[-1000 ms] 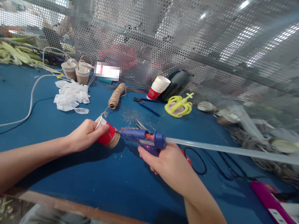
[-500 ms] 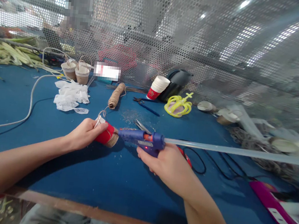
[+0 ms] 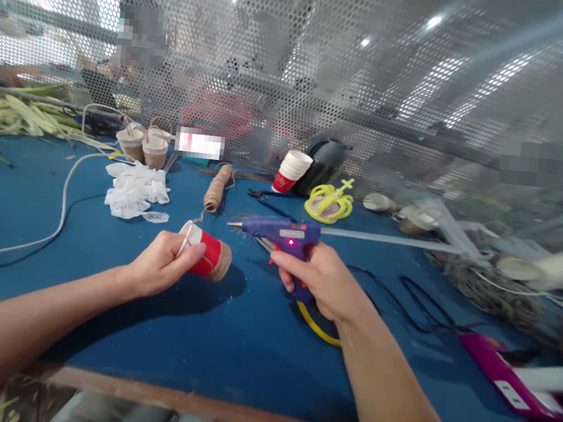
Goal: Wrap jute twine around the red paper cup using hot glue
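My left hand is closed on a red and white paper cup, tilted on its side above the table with its base end to the right. Twine is wound round that base end, and a strand leads from the cup to a roll of twine. In my right hand is a blue hot glue gun, its red light lit and a long clear glue stick out of its back. The gun's nozzle points left, just above the cup and apart from it.
Pliers, a stack of paper cups, a yellow crown and a dark kettle stand beyond my hands. White lacy fabric and twine-covered cups lie left. A purple power strip and cords are at right.
The glue gun has drawn back from the twine-wrapped end of the cup and risen, its nozzle now apart from it. The cup remains in my left hand, with more of its side showing.
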The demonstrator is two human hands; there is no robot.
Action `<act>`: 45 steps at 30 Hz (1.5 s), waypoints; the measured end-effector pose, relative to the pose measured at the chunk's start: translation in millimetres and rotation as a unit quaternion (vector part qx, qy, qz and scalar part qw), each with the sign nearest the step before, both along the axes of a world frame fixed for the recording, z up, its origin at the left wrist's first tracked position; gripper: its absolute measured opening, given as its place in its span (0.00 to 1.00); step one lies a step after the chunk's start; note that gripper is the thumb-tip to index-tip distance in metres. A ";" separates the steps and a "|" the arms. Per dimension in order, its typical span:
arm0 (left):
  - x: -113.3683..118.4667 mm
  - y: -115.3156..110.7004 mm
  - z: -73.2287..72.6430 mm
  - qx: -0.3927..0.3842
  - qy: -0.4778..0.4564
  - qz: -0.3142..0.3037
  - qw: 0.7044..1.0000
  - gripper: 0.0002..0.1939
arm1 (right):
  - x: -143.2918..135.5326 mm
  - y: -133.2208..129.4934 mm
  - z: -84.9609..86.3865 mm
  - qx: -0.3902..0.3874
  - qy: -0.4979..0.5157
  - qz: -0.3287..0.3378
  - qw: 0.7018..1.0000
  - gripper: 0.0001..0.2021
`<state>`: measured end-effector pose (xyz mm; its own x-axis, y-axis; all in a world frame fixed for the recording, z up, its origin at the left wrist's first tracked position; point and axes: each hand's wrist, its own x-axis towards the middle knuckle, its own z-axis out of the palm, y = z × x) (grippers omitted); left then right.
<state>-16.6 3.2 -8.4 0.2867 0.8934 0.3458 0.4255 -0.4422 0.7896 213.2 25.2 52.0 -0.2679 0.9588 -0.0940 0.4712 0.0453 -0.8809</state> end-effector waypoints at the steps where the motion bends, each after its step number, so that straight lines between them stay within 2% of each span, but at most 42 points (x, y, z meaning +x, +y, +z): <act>1: -0.4 -0.1 -0.1 0.010 0.002 0.001 1.000 0.19 | 1.8 6.8 -0.7 0.007 0.014 -0.032 0.999 0.09; 4: -0.8 -1.2 1.5 0.041 0.018 -0.008 0.999 0.18 | 7.7 31.7 -4.9 0.045 -0.010 -0.109 0.993 0.09; 7: -0.2 -2.6 5.0 0.072 0.039 -0.024 0.996 0.18 | 14.7 57.2 -15.9 0.044 -0.118 -0.107 0.986 0.12; 11: 0.1 -3.0 6.4 0.098 0.065 -0.033 0.993 0.19 | 22.7 83.3 -37.9 0.040 -0.181 -0.144 0.972 0.15; 14: -0.3 -2.5 3.8 0.104 0.071 -0.035 0.992 0.19 | 25.0 96.2 -47.6 0.053 -0.239 -0.165 0.955 0.15; 17: -0.3 -2.4 1.5 0.118 0.074 -0.042 0.989 0.19 | 20.3 98.8 -44.2 0.097 -0.289 -0.194 0.933 0.12; 20: 0.7 -2.8 1.5 0.130 0.086 -0.050 0.987 0.19 | 3.1 82.4 -30.2 0.162 -0.297 -0.171 0.925 0.10; 22: 1.8 -3.1 2.3 0.137 0.093 -0.052 0.985 0.18 | -15.9 60.6 -20.2 0.196 -0.274 -0.099 0.936 0.12; 23: 2.4 -3.2 2.7 0.140 0.098 -0.053 0.984 0.18 | -26.8 47.9 -16.3 0.206 -0.247 -0.038 0.946 0.13; 24: 2.9 -3.3 2.9 0.140 0.103 -0.055 0.983 0.18 | -37.9 35.1 -13.7 0.215 -0.185 0.067 0.957 0.14; 25: 3.3 -3.4 2.8 0.141 0.107 -0.059 0.982 0.18 | -48.6 23.0 -12.5 0.224 -0.139 0.136 0.955 0.15; 26: 3.6 -3.5 2.4 0.140 0.111 -0.060 0.982 0.17 | -58.4 12.4 -12.6 0.240 -0.116 0.172 0.948 0.13; 28: 4.0 -3.5 0.9 0.135 0.118 -0.051 0.983 0.16 | -73.5 -3.0 -15.6 0.271 -0.099 0.174 0.942 0.14; 30: 4.3 -3.5 -0.6 0.119 0.123 -0.035 0.985 0.16 | -81.7 -10.2 -19.2 0.281 -0.060 0.134 0.948 0.12; 32: 4.8 -3.8 -1.0 0.095 0.120 -0.046 0.987 0.16 | -83.7 -12.0 -20.6 0.271 -0.014 0.086 0.958 0.05; 33: 5.1 -4.2 -0.6 0.078 0.112 -0.057 0.989 0.16 | -83.0 -12.0 -20.3 0.256 0.004 0.070 0.964 0.02; 35: 5.7 -5.5 0.8 0.035 0.092 -0.065 0.993 0.16 | -79.5 -11.5 -18.4 0.201 0.027 0.066 0.977 0.04; 39: 7.1 -9.0 4.8 -0.090 0.032 -0.044 0.994 0.22 | -69.4 -10.0 -15.6 0.067 0.106 0.070 0.990 0.04; 42: 8.9 -10.5 8.0 -0.192 -0.056 -0.050 0.979 0.24 | -61.4 -8.1 -14.5 0.007 0.212 0.041 0.976 0.04; 45: 11.2 -10.5 10.5 -0.253 -0.123 -0.039 0.959 0.25 | -54.3 -6.6 -13.3 -0.042 0.302 0.042 0.952 0.04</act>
